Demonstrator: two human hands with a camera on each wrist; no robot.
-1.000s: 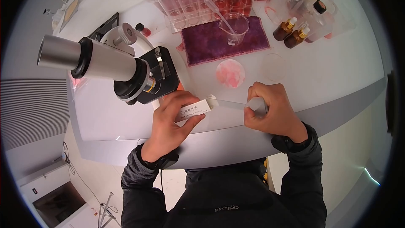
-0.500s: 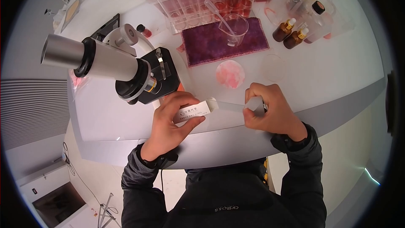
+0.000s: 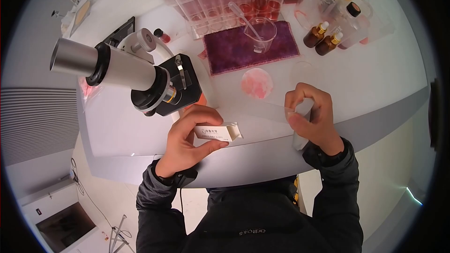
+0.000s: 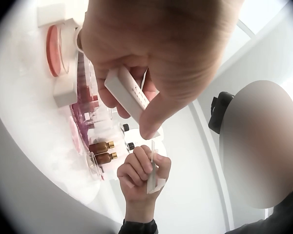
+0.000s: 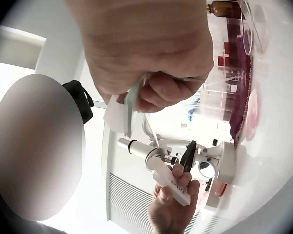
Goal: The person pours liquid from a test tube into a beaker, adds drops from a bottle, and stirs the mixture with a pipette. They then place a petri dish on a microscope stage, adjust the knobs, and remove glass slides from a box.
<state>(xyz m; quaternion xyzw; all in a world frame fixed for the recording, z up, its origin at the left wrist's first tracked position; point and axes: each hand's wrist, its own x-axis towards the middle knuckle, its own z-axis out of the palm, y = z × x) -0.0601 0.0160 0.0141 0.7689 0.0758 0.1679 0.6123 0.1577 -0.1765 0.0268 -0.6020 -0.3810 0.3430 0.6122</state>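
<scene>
Small white carton point(image 3: 213, 133), dark print on its side, right end open, is just in front of the microscope point(image 3: 124, 72), gripped between left hand point(image 3: 180, 144) thumb and fingers. Right hand point(image 3: 322, 121), well right of the microscope, is curled round a glass piece point(image 5: 131, 109); right wrist view shows its greenish edge plus white paper point(image 5: 114, 116), head view doesn't. Clear sheet point(image 3: 267, 110), faint, extends toward the carton. Pink-stained disc point(image 3: 257, 83), purple cloth point(image 3: 227, 56), beaker point(image 3: 265, 42) right of the microscope. Fingers partly hide carton and glass.
</scene>
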